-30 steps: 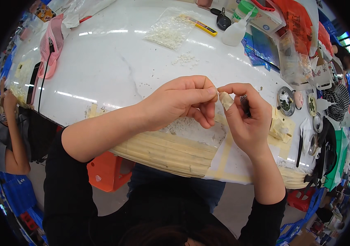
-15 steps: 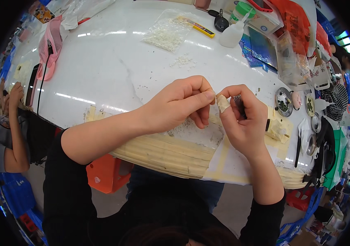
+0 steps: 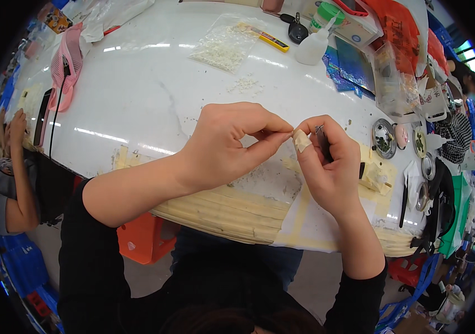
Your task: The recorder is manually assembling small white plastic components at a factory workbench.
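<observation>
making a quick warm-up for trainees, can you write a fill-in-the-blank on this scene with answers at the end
The right hand, curled around a dark tool, has pale tape on its ____.
In the picture, the clear bag of white bits lies to the ____ of the white squeeze bottle.
The jar near that bottle has a lid coloured ____.

Missing words: thumb; left; green.

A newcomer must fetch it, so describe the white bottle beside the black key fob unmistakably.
Start at the white table and look to its far side, right of centre, for a black key fob. Just right of that, in front of the green-lidded jar, is the white bottle. Its thin, slanting nozzle sets it apart from both neighbours.
</observation>
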Motion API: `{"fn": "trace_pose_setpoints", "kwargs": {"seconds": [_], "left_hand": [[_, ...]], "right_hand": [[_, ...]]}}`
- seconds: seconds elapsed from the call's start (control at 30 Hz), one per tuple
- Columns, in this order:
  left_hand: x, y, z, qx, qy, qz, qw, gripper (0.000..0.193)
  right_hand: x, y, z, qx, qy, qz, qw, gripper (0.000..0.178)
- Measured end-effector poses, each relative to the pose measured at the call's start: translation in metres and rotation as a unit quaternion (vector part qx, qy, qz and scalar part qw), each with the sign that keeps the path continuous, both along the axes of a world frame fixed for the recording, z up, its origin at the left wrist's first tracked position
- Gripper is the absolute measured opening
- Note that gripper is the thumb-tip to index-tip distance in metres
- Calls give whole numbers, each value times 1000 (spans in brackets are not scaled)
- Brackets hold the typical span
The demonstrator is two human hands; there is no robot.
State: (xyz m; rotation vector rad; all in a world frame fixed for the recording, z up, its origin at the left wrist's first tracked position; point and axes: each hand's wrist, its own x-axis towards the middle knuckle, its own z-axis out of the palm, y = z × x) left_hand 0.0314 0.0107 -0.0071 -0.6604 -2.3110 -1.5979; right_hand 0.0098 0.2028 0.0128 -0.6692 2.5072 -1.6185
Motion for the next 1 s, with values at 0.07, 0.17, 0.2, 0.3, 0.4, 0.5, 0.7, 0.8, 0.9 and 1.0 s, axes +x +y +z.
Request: {"fn": "trace_pose_setpoints", "kwargs": {"seconds": [0.07, 0.17, 0.2, 0.3, 0.4, 0.5, 0.7, 0.8, 0.9, 1.0], "left_hand": [[2, 1, 5, 8, -13, -7, 1000, 13], [1, 2, 7, 155, -272, -35, 949, 11], [1, 1, 7, 172, -289, -36, 941, 11], [-2, -1, 9, 206, -324, -40, 922, 13], [-2, -3, 9, 208, -334, -41, 918, 15], [-2, -3, 9, 207, -347, -38, 914, 15], [-1, 0, 7, 182, -305, -41, 934, 13], [1, 0, 7, 160, -264, -42, 950, 13], [2, 0, 8, 132, -222, -41, 965, 12], [1, 0, 5, 105, -154, -38, 982, 12]], "right_hand": [[-1, 2, -4, -14, -14, 6, 1000, 6], [-3, 2, -2, -9, -11, 15, 1000, 11], [-3, 1, 0, -4, -7, 19, 1000, 13], [-8, 5, 3, 64, 43, 35, 996, 21], [-7, 5, 4, 152, 145, 51, 976, 30], [-7, 5, 2, 199, 155, 40, 967, 35], [-10, 10, -3, 242, 189, 25, 951, 30], [-9, 8, 1, 249, 189, 25, 949, 26], [-9, 9, 0, 266, 195, 29, 944, 24], [-9, 10, 1, 262, 186, 33, 946, 24]]}}
